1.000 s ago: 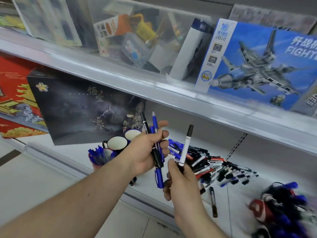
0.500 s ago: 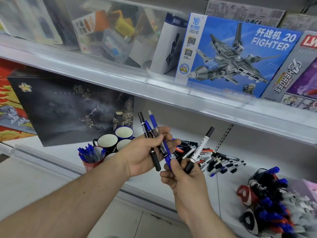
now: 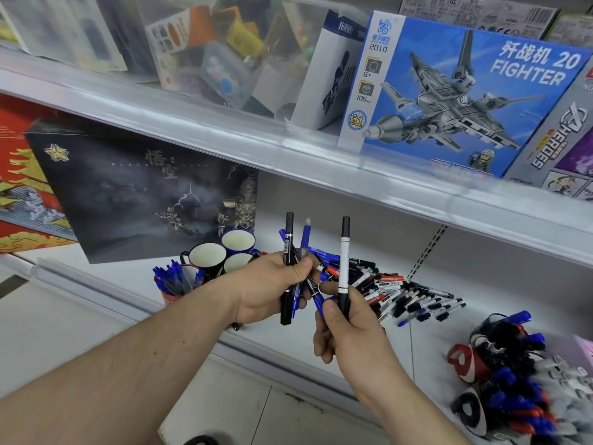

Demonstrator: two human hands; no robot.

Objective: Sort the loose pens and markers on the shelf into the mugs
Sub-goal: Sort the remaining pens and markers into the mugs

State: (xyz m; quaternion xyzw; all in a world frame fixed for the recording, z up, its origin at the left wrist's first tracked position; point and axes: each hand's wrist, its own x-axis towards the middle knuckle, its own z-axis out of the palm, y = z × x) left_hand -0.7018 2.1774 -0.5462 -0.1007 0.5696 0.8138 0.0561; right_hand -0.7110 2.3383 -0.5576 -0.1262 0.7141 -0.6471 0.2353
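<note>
Progress: early to middle, by my judgement. One mug is filled, three stand empty, and a large heap is unsorted.
Done: a red mug point(image 3: 175, 292) at 9 o'clock from the hands is packed with blue pens point(image 3: 173, 276), standing on end.
Left: the loose pile of pens and markers point(image 3: 398, 292) lies on the shelf point(image 3: 449, 335) at 3 o'clock from the hands, black, white, red and blue mixed together.
Empty mugs: three dark mugs with white insides, one at front left point(image 3: 207, 258), one behind point(image 3: 239, 241) and one at front right point(image 3: 238, 262), crowded just beside the red mug. Nothing shows inside them.
Left hand point(image 3: 269, 290): its grip is closed round a small bundle point(image 3: 296, 277) of black markers and blue pens, splayed and pointing to 12 o'clock.
Right hand point(image 3: 346, 329): pinches one white marker with black ends point(image 3: 344, 268), held upright just beside the bundle. A blue pen from the bundle crosses against its fingers.
Step in hand: likely gathering by kind before carrying to a mug.
Other containers: at 4 o'clock, red and black mugs point(image 3: 465, 367) on their sides with blue and red pens point(image 3: 519, 403); blurred, so I cannot tell how many.
Behind: a dark boxed set point(image 3: 141, 187) leans behind the mugs.
</note>
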